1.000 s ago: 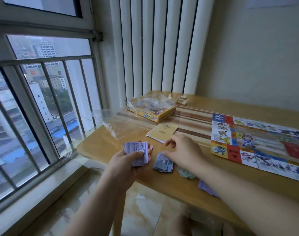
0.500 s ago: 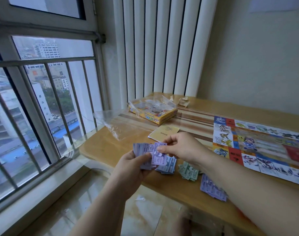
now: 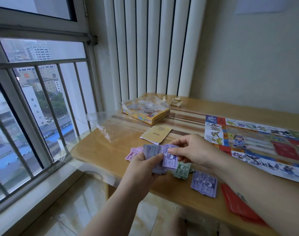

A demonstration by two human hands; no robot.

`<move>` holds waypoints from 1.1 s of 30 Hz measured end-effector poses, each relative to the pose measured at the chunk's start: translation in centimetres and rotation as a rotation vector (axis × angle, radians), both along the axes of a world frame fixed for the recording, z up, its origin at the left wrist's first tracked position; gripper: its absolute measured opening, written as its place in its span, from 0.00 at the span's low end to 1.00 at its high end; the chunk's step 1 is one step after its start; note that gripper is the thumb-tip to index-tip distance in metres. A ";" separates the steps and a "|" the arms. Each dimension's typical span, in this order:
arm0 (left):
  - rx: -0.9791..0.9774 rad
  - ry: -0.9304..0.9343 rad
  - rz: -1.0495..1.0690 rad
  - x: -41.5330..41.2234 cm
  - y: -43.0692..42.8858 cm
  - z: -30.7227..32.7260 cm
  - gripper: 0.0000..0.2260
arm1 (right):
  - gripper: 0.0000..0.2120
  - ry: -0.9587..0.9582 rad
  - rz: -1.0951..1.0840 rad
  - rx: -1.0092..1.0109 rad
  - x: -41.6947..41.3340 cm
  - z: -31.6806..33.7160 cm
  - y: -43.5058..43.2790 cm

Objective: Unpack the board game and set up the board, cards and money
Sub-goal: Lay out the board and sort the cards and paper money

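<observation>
So this was the money-sorting bit. The left hand [image 3: 145, 169] had its grip curled round a fanned stack of purple-grey notes [image 3: 151, 150], held up off the table [image 3: 94, 150], I'd guess so the faces could be read. The right hand [image 3: 191, 150] was pinching a single lilac note [image 3: 170, 159] near its top edge, thumb and fingers closed on it, right against the stack. Looked to me like one note getting peeled off for its own pile.

The piles backed that up: pink notes [image 3: 133, 152] at 9 o'clock from the hands, green notes [image 3: 181, 169] at 5 o'clock, and a purple pile [image 3: 204, 183] further out the same way, all near the front edge within easy reach. Red cards [image 3: 237, 201] sat past those, partly under the right forearm.

The board [image 3: 264, 145] was already flat at 3 o'clock. Rule booklet [image 3: 156, 134] at 12, with the yellow game box [image 3: 145, 111] and clear plastic bag [image 3: 111, 128] back toward 11, out of the way. I'd call the board done and the money maybe halfway
</observation>
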State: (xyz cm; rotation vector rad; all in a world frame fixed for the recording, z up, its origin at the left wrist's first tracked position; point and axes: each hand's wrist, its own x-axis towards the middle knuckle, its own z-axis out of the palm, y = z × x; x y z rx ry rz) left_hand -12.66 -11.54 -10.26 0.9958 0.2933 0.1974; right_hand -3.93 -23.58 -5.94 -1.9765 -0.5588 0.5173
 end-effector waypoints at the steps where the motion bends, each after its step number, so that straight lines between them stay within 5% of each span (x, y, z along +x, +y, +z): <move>1: -0.003 0.006 -0.005 0.2 -0.4 0.0 0.06 | 0.04 -0.006 -0.006 -0.003 0.0 0.2 -0.5; 8: -0.089 0.127 -0.032 1.8 -3.3 0.1 0.13 | 0.04 -0.091 -0.073 -0.044 0.5 0.7 -4.0; 13: -0.336 0.183 -0.068 2.0 -4.1 0.8 0.07 | 0.05 -0.064 -0.159 -0.011 1.1 0.5 -7.3; 18: -0.362 0.167 -0.071 1.9 -3.1 1.1 0.11 | 0.05 0.009 -0.115 -0.108 0.3 -1.3 -9.5; 29: -0.328 0.122 -0.079 1.6 -2.7 1.1 0.11 | 0.08 -0.453 -0.044 -0.429 -0.6 -3.3 -8.4; 33: -0.308 0.094 -0.122 1.5 -2.4 0.4 0.12 | 0.09 -0.478 -0.041 -0.497 -0.7 -3.4 -8.5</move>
